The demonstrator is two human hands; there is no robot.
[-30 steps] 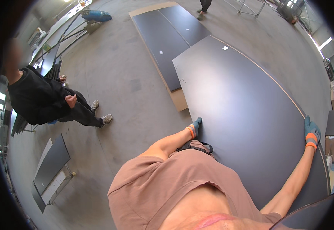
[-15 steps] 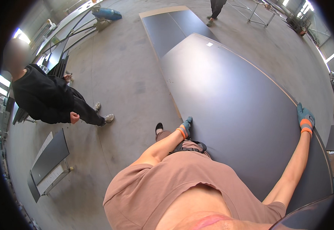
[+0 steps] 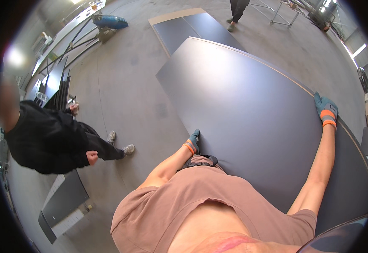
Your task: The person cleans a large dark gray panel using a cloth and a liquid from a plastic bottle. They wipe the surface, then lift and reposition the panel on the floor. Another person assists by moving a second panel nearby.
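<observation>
A large, flat dark grey panel (image 3: 234,97) with a light brown edge fills the middle, stretching away from my body. My left hand (image 3: 194,141), in a grey-green glove with an orange cuff, grips its left edge close to my waist. Out at the right edge my right hand (image 3: 327,109), gloved the same way, is closed round the rim with its fingers over the side. Another dark panel (image 3: 350,168) shows below and to the right of the held one. The undersides of both hands' grips are hidden.
On the left stands a person in black (image 3: 49,135). A stand with dark and white boards (image 3: 68,196) is behind them. More dark panels (image 3: 205,29) lie on the floor ahead. A blue cylindrical thing (image 3: 110,22) is at far left; another person's legs (image 3: 236,12) are far ahead.
The held panel's far end has swung left, and the white label near it no longer shows. Both my hands appear slightly further left, still gripping. The person in black looks larger and closer.
</observation>
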